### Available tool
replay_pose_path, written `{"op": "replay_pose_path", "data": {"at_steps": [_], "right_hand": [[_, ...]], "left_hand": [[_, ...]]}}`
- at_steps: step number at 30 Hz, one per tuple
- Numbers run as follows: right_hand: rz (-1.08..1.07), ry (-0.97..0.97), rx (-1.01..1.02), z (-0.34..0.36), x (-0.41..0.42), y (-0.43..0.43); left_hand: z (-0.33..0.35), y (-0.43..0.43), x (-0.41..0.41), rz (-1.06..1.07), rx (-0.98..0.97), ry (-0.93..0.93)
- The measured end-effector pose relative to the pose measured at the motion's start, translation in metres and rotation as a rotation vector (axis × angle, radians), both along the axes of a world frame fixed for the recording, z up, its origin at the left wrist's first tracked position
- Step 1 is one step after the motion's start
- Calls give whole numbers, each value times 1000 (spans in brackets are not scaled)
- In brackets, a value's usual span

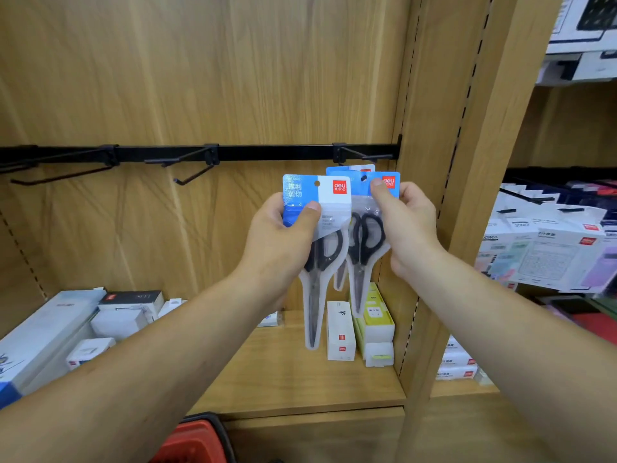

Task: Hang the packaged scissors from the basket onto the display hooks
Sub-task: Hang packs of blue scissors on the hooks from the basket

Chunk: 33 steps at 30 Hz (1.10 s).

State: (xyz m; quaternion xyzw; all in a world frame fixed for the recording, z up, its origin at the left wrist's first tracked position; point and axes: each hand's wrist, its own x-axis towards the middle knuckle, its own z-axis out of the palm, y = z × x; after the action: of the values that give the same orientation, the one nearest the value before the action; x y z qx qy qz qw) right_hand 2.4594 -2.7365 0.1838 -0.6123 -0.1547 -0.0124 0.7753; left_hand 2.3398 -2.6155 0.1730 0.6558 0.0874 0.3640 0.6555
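Note:
My left hand (283, 238) grips a packaged pair of black-handled scissors (329, 208) by its blue-and-white card, thumb across the front. My right hand (405, 222) pinches the card of a second scissors pack (367, 235), just under the rightmost display hook (364, 155). A third pack (350, 169) shows behind it; whether it hangs on that hook is unclear. The black rail (267, 152) also carries bare hooks in the middle (190, 162) and at the left (63, 168). A corner of the red basket (197, 439) shows at the bottom edge.
Boxed stationery lies on the wooden shelf (293, 372) below: white boxes (340, 329), a yellow-and-white box (375, 315), long boxes at the left (50, 332). A wooden upright (434, 195) separates this bay from shelves of boxed calculators (551, 255) on the right.

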Motion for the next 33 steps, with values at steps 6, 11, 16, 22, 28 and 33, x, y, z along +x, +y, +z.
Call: {"op": "replay_pose_path", "data": {"at_steps": [6, 11, 16, 22, 28, 33], "right_hand": [[-81, -37, -189, 14, 17, 9], [-212, -48, -270, 15, 28, 4], [-47, -65, -112, 15, 12, -7], [-103, -135, -216, 17, 25, -18], [-147, -205, -292, 13, 36, -10], [-199, -255, -335, 6, 44, -11]], "left_hand": [[2, -2, 10, -14, 7, 52], [8, -3, 25, -49, 71, 90], [7, -6, 48, -41, 105, 68], [8, -12, 74, -12, 54, 76], [4, -2, 83, 37, 96, 103], [2, 11, 97, 118, 119, 150]]}}
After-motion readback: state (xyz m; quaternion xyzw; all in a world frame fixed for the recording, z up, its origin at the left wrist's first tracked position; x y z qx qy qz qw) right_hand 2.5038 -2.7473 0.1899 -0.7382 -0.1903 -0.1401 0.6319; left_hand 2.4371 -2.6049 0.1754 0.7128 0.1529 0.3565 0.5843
